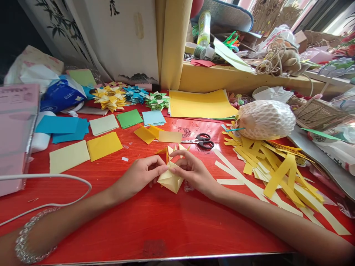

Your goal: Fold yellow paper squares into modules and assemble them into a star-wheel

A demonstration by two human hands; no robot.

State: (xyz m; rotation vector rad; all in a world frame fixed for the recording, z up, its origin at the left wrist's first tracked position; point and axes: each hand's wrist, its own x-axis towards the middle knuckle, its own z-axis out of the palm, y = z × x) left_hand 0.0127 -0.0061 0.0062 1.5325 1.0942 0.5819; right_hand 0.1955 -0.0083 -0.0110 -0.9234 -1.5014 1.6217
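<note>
A folded paper piece (172, 180), pale yellow with pointed tips and a darker yellow part at its back left, is held between both hands above the red table (116, 236). My left hand (148, 169) pinches its left side, thumb against the front. From the right, my right hand (194, 171) grips it with thumb and fingers. Some of the fingers are hidden behind the paper. Just beyond lie black-handled scissors (203, 141), a pale yellow paper rectangle (169, 137) and a folded yellow piece (146, 134).
Paper stacks in yellow (104, 146), cream (69, 156), green (129, 118) and blue (59, 125) lie left. Folded paper stars (109, 97) stand behind. Yellow strips (280, 177) and a netted round object (266, 119) are right. A white cable (80, 180) crosses the left edge.
</note>
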